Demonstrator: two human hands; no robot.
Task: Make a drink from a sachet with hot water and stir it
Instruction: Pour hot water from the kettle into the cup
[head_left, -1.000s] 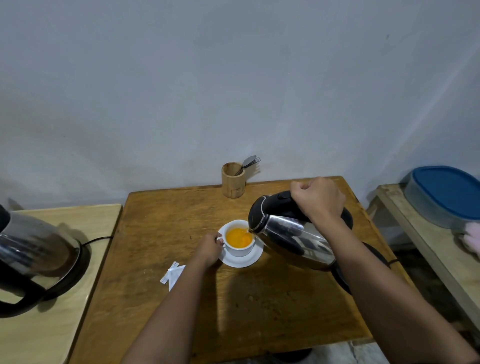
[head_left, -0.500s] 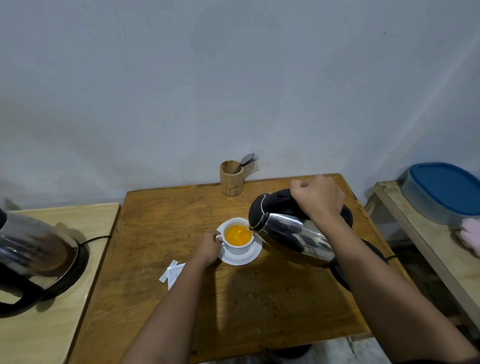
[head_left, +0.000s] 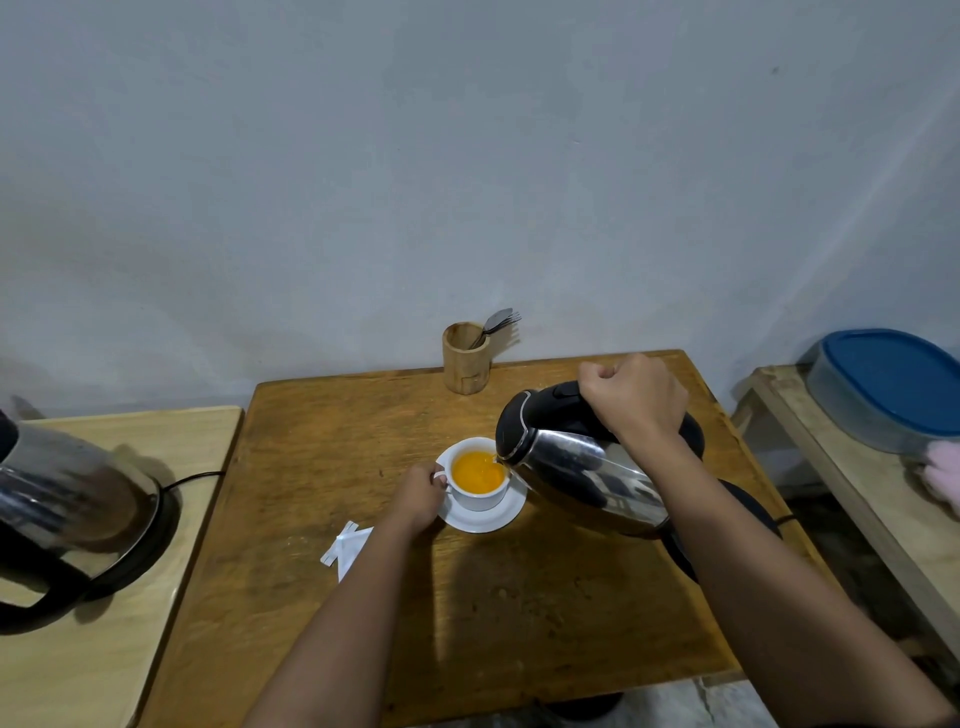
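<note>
We pour hot water into the cup

Our right hand (head_left: 636, 397) fingers grip the kettle (head_left: 576, 467); left hand (head_left: 418, 493) fingers hold the cup (head_left: 478, 475) on the bench (head_left: 322, 457). Pour slowly, stop before it spills.

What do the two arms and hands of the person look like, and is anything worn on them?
Both forearms are bare as far as the picture shows: no sleeve shows on either. The left hand and the right hand wear no glove. No watch, ring or bracelet shows on either, and no marking shows either.
</note>
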